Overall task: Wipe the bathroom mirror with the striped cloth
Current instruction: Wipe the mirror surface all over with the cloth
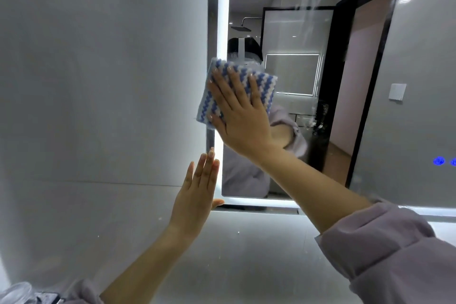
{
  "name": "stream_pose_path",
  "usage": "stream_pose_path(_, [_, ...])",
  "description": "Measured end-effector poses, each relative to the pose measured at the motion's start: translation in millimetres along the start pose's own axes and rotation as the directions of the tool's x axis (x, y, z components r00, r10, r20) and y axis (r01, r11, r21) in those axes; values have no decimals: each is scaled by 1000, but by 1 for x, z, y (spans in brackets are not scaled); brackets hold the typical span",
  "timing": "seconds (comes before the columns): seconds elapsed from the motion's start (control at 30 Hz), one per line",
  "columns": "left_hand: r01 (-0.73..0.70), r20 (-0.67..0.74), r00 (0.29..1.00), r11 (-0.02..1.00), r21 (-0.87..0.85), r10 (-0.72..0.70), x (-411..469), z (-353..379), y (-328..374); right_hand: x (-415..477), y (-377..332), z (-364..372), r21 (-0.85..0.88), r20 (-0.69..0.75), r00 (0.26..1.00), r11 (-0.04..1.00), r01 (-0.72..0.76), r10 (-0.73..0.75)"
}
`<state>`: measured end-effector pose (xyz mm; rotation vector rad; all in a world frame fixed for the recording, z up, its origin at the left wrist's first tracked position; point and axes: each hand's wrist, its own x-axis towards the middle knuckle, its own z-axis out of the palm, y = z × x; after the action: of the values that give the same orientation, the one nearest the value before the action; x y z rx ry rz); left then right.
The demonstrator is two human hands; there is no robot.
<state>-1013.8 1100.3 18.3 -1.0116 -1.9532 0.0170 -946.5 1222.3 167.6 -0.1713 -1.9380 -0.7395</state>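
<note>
Blue-striped cloth under right hand, on mirror.

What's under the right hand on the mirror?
The striped cloth, pressed flat by the right hand against the mirror near its lit left edge. The glass behind the cloth is covered and can't be seen.

1. The right hand is raised, palm flat and facing away, fingers straight and spread, pointing up and left.
2. The right forearm reaches diagonally up from the lower right.
3. The left hand is lower and upright, fingers straight and together.
</note>
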Motion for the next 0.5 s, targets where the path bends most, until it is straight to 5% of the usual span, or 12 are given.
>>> stream_pose_path(0.5, [4, -27, 1000, 993, -114, -7, 2, 1, 0, -26, -19, 10, -80, 47, 994, 991, 104, -100])
